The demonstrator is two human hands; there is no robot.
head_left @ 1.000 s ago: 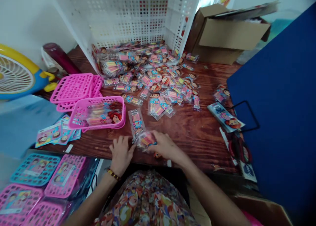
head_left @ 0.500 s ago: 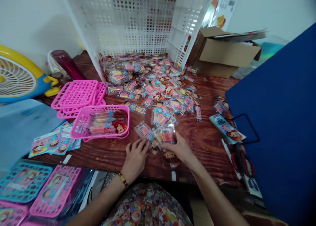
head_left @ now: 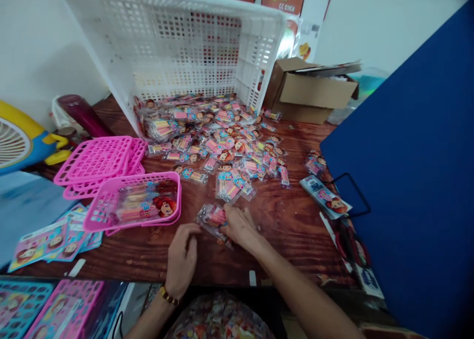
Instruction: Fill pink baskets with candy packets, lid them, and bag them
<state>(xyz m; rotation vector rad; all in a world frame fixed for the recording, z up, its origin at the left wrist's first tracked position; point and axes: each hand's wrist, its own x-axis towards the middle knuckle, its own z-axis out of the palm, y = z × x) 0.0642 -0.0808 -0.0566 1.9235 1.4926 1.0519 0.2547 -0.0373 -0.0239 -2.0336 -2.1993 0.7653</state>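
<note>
My right hand [head_left: 240, 226] is closed on a few small clear packets [head_left: 214, 216] with pink sticks and cartoon-girl labels, just above the front of the table. My left hand [head_left: 182, 256] has its thumb and fingers apart, with the fingertips at the left edge of those packets. It holds nothing that I can see. To its upper left stands a pink plastic basket [head_left: 97, 211], in which several similar packets [head_left: 142, 203] lie in a row. Beyond my right hand, many loose packets [head_left: 237, 153] spread out from a tipped white crate [head_left: 177, 77].
Stacked pink baskets [head_left: 94, 158], printed cards [head_left: 40, 242] and a yellow-blue fan [head_left: 22, 136] are at left. A cardboard box [head_left: 314, 92] stands at the back right. A blue panel [head_left: 414, 181], a packet stack [head_left: 326, 196] and red-handled pliers [head_left: 350, 242] border the right side.
My right hand has moved left with packets in it, gathering those that lay in front of me. My left hand has drawn back to the left and opened. The view has shifted.
</note>
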